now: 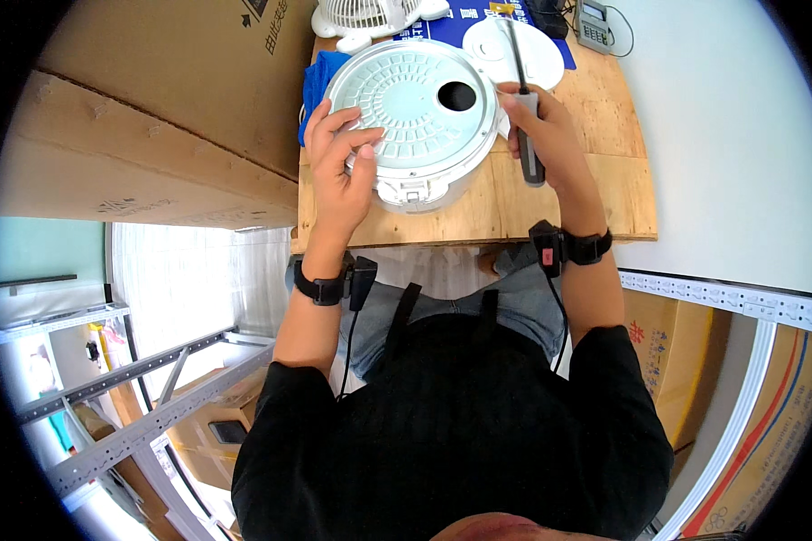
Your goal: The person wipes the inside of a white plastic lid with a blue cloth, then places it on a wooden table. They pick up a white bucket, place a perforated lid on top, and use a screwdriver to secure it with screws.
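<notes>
A round white rice cooker (433,176) stands near the front edge of the wooden table. Its top is a pale ribbed disc (397,99) with a dark round hole at the right, and a latch sits at the front. My left hand (341,171) lies on the left rim of the top, fingers spread and touching it. To the right of the cooker, my right hand (550,135) is closed around the grey and black handle of a screwdriver (528,135). The screwdriver's shaft points away from me, and its tip is over a white round cover (541,59) behind the cooker.
A blue cloth (320,81) lies left of the cooker. Behind are a white fan-like grille (365,16), a blue mat (570,54) and a grey device with a small screen (594,27). Large cardboard boxes (162,135) rise at the left; a white surface (731,135) adjoins the table's right side.
</notes>
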`<state>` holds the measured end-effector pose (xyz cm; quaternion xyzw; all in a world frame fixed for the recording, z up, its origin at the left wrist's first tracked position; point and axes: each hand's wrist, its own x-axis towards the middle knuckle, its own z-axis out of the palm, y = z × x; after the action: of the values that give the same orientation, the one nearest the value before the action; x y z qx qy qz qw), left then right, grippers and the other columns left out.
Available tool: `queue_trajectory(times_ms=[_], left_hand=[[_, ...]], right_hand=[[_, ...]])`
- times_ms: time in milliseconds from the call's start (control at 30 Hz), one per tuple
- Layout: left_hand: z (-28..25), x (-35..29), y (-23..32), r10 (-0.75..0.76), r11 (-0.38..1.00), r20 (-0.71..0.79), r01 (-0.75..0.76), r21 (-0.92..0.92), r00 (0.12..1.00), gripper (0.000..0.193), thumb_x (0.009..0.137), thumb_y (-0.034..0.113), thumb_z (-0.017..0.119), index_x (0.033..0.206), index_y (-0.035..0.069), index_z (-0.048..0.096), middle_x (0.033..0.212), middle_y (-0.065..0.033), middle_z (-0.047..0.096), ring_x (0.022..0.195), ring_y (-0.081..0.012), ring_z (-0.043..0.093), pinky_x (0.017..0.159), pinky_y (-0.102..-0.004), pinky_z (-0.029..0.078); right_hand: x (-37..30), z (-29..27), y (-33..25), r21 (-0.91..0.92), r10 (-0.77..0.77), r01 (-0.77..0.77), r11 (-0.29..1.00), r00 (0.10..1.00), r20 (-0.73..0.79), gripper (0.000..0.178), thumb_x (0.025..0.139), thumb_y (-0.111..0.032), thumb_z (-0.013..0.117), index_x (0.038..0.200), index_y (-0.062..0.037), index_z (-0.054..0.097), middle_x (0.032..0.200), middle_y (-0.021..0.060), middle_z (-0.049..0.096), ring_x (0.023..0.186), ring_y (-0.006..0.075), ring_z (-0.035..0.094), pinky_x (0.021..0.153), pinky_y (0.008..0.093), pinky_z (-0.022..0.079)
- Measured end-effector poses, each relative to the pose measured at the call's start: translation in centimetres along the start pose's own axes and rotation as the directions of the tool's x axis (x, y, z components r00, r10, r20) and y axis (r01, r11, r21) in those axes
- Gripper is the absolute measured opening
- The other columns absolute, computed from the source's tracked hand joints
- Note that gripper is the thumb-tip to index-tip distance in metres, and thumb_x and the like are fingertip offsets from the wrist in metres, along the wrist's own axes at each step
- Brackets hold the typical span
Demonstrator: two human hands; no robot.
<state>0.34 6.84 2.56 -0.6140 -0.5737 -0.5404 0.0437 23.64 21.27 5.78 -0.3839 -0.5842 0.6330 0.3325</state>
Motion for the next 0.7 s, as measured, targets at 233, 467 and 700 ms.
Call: queue_trajectory(times_ms=[233, 467, 700], left_hand=[[-0.6, -0.4, -0.3, -0.054, 0.998, 0.075, 0.057, -0.03, 0.996, 0.023, 0.09, 0.016, 0.056, 0.11, 0.006, 0.063, 0.132, -0.0143, 0.053, 0.138, -0.0374, 0.032, 0.114, -0.047, 0.022], [-0.2, -0.5, 0.1, -0.097, 0.992, 0.037, 0.1, -0.079, 0.995, 0.037, 0.088, 0.014, 0.056, 0.123, 0.005, 0.055, 0.139, -0.0143, 0.048, 0.142, -0.037, 0.028, 0.115, -0.046, 0.021], [-0.3, -0.9, -0.6, -0.086, 0.994, 0.062, 0.09, -0.062, 0.994, 0.035, 0.088, 0.011, 0.054, 0.123, 0.005, 0.057, 0.138, -0.0138, 0.048, 0.142, -0.0349, 0.027, 0.115, -0.0452, 0.021]], right_hand=[[-2.7, 1.0, 2.7, 0.271, 0.045, -0.036, 0.962, 0.999, -0.026, 0.047, 0.089, -0.029, 0.071, 0.121, 0.0022, 0.056, 0.071, 0.0009, 0.057, 0.053, 0.009, 0.055, 0.046, 0.0237, 0.045], [-1.7, 2.2, 2.7, 0.047, -0.04, 0.045, 0.998, 0.995, -0.095, 0.062, 0.083, -0.037, 0.076, 0.123, 0.0043, 0.052, 0.071, 0.0026, 0.058, 0.051, 0.0082, 0.054, 0.044, 0.023, 0.044], [-1.4, 2.4, 1.8, 0.042, -0.015, 0.018, 0.999, 0.996, -0.084, 0.063, 0.08, -0.037, 0.079, 0.12, 0.0029, 0.051, 0.069, 0.0024, 0.058, 0.049, 0.0072, 0.053, 0.044, 0.0219, 0.044]])
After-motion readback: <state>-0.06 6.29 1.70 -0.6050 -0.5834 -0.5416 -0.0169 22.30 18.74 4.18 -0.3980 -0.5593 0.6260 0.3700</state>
